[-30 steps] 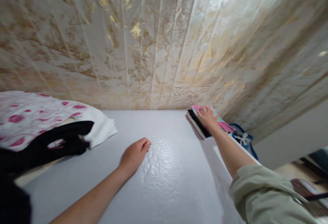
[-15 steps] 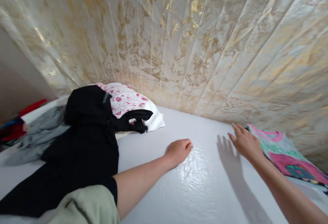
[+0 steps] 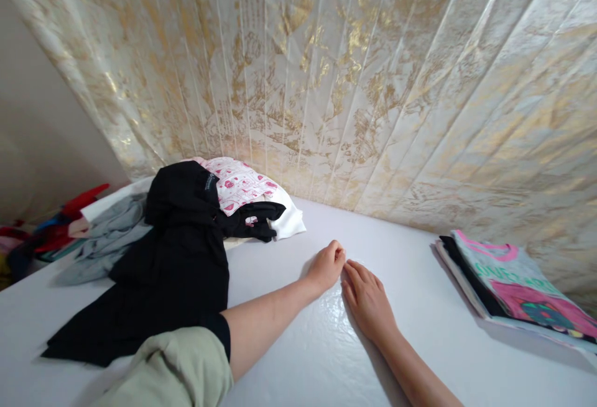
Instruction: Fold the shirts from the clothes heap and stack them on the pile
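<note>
My left hand [image 3: 326,265] rests on the white tabletop [image 3: 298,357] with its fingers curled in. No object shows in it. My right hand [image 3: 368,298] lies palm down just beside it, fingers stretched out, the fingertips close to or touching the left hand's fingers. A black garment [image 3: 186,276] spreads over the table to the left, partly behind my left forearm. At the right is a stack of folded clothes; its top piece is a grey T-shirt [image 3: 517,267] with a pink collar, green lettering and a pink printed panel.
Beyond the black garment, a white cloth with a pink print [image 3: 240,183] lies heaped with a white piece [image 3: 291,217]. A grey garment [image 3: 116,239] sits at the left, near a red pile [image 3: 58,233]. A gold-patterned curtain [image 3: 326,84] hangs along the back edge.
My right hand has moved left from beside the folded stack to my left hand. My left hand stays curled, a little farther left in view. The view has shifted slightly.
</note>
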The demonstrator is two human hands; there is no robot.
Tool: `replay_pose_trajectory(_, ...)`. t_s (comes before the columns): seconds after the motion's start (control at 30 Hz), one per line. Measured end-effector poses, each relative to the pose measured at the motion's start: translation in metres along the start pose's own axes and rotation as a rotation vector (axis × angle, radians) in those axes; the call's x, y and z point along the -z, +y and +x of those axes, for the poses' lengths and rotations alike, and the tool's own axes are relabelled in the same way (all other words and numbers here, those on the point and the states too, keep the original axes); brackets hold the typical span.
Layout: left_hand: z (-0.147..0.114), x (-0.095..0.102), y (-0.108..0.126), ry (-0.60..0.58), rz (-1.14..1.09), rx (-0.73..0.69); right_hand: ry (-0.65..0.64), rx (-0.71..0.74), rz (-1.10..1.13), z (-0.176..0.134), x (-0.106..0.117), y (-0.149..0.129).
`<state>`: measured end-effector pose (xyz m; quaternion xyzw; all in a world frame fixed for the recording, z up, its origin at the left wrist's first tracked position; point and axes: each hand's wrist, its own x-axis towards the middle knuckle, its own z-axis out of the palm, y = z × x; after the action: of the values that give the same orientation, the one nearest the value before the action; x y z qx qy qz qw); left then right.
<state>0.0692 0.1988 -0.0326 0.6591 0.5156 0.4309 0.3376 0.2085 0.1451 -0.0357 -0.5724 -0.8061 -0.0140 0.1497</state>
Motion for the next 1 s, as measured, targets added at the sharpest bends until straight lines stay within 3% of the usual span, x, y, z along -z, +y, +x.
replay_pose_trajectory(0.2, -0.002, -0.001, 0.004, -0.057, 0.085, 0.013, 0.021, 0.017, 0.056, -0.001, 0.0, 0.003)
replay_pose_trajectory(0.3, -0.005, 0.019, 0.01, -0.071, 0.184, -0.005, 0.023, 0.014, 0.084, -0.002, 0.0, 0.005)
replay_pose_trajectory(0.4, -0.005, 0.068, 0.018, 0.011, 0.334, -0.045, 0.019, 0.007, 0.109, -0.003, 0.002, 0.006)
replay_pose_trajectory(0.5, -0.001, 0.137, 0.023, 0.161, 0.529, -0.027, 0.02, 0.0, 0.118, -0.003, 0.003, 0.006)
replay_pose_trajectory(0.6, 0.004, 0.199, 0.021, 0.313, 0.708, 0.091, 0.016, -0.006, 0.112, -0.003, 0.003, 0.005)
replay_pose_trajectory(0.7, 0.005, 0.237, 0.012, 0.352, 0.803, 0.212, 0.004, -0.006, 0.109, -0.003, 0.004, 0.003)
replay_pose_trajectory(0.87, 0.012, 0.257, 0.009, 0.391, 0.805, 0.31, 0.009, 0.001, 0.12, -0.004, 0.007, 0.003)
replay_pose_trajectory(1.0, 0.034, 0.249, 0.043, 0.464, 0.72, 0.237, 0.043, 0.003, 0.168, -0.004, 0.003, 0.006)
